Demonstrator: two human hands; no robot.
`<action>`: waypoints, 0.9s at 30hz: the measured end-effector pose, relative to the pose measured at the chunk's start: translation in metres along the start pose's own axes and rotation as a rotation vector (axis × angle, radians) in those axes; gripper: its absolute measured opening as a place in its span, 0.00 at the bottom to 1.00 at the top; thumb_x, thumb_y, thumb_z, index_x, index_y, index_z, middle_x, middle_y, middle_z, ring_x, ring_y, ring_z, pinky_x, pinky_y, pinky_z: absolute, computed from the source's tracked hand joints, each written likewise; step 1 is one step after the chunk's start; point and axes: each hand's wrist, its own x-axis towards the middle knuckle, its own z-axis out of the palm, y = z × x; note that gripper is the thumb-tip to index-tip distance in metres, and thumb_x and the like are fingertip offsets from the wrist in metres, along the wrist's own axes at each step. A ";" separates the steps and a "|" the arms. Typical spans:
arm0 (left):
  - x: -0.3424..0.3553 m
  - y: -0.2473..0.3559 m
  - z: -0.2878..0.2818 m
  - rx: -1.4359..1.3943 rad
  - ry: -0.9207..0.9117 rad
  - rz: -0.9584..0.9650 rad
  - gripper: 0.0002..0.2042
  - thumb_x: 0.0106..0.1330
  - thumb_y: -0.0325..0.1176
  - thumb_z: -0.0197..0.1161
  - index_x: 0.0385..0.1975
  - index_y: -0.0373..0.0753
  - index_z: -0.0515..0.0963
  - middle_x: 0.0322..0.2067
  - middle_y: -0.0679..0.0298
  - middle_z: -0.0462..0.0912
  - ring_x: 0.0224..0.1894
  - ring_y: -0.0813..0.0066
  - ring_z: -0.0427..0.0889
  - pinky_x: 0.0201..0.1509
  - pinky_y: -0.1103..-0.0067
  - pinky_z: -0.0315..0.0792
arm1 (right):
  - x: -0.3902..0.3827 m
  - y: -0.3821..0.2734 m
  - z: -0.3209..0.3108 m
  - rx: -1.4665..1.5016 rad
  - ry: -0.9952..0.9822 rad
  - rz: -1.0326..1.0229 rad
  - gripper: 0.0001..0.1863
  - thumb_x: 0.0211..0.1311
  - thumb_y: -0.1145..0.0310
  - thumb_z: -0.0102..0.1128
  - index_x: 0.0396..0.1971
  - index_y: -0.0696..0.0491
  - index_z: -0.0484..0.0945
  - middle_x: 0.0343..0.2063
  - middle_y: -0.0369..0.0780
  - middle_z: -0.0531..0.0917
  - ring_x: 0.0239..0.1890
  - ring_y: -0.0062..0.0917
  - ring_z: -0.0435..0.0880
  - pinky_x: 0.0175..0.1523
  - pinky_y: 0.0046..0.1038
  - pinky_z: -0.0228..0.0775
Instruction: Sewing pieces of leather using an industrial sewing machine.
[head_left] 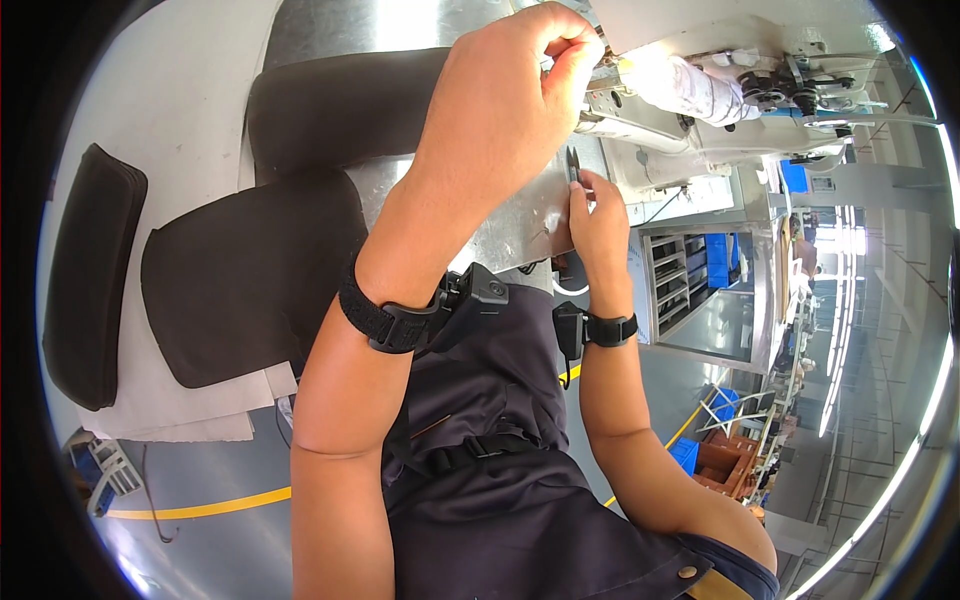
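3 dark padded pieces (250, 280) lie near the left hand (510, 105), pinched beside the sewing machine (655, 165), contents unclear, the right hand (603, 230) clasping snips (573, 168).

- Exposure: bright overall.
- Left hand (505, 95), 12 o'clock: sharp, strongly lit.
- White glow (648, 74), 1 o'clock: overexposed.
- Metal tabletop (405, 22), toward 12 o'clock: glare.
- Ceiling light strips (838, 330), 3 o'clock: bowed by fisheye distortion.
- Rim: black vignette.
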 end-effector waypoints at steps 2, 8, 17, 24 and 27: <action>0.000 0.000 -0.002 0.030 -0.009 0.003 0.08 0.69 0.28 0.63 0.41 0.29 0.82 0.34 0.45 0.87 0.35 0.51 0.88 0.39 0.69 0.79 | 0.000 0.003 0.002 0.106 -0.127 0.173 0.19 0.67 0.67 0.63 0.54 0.59 0.81 0.44 0.49 0.85 0.42 0.40 0.86 0.50 0.39 0.77; -0.002 0.004 -0.001 0.168 -0.014 0.011 0.09 0.69 0.29 0.67 0.43 0.32 0.84 0.36 0.59 0.90 0.28 0.73 0.80 0.38 0.78 0.77 | 0.017 0.007 -0.007 0.123 -0.269 0.300 0.16 0.66 0.68 0.63 0.49 0.61 0.83 0.32 0.45 0.85 0.33 0.35 0.85 0.42 0.36 0.77; 0.003 0.016 -0.012 0.137 -0.036 0.026 0.08 0.66 0.27 0.65 0.40 0.29 0.83 0.34 0.46 0.86 0.36 0.51 0.88 0.41 0.69 0.79 | -0.002 0.001 -0.020 0.430 -0.102 0.426 0.14 0.69 0.66 0.64 0.44 0.62 0.83 0.26 0.37 0.84 0.29 0.20 0.81 0.38 0.26 0.73; 0.008 0.021 -0.008 0.113 -0.054 -0.090 0.08 0.64 0.27 0.68 0.38 0.28 0.83 0.33 0.45 0.86 0.36 0.52 0.87 0.41 0.68 0.79 | -0.008 -0.021 -0.049 0.501 -0.009 0.308 0.12 0.70 0.67 0.66 0.43 0.61 0.84 0.28 0.35 0.84 0.30 0.14 0.76 0.35 0.20 0.69; 0.010 0.020 -0.009 0.148 -0.036 0.017 0.08 0.63 0.27 0.68 0.37 0.28 0.83 0.32 0.46 0.85 0.35 0.51 0.87 0.39 0.68 0.78 | -0.008 -0.037 -0.061 0.466 -0.009 0.283 0.12 0.70 0.67 0.67 0.44 0.60 0.85 0.30 0.34 0.83 0.30 0.12 0.74 0.34 0.18 0.68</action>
